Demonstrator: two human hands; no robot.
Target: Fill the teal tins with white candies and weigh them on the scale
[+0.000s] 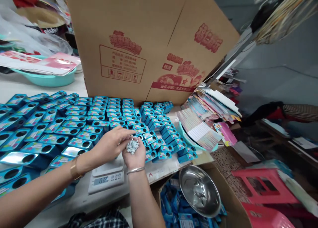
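Observation:
In the head view, my right hand (135,158) is cupped palm up, holding a small heap of pale blue candies (132,146). Over its edge reaches my left hand (113,142), fingers drawn together against the heap; what they pinch, if anything, is hidden. Below both hands a white digital scale (106,180) sits on the table, its display lit and its plate partly covered by my arm. Rows of blue tins (85,135) with round holes in their tops stand close around my hands.
Behind the tins rises a large cardboard box (154,29). At the lower right, a steel bowl (200,190) rests on blue packets (174,201) in an open carton. A turquoise basin (49,78) stands far left; pink stools (265,185) are on the right.

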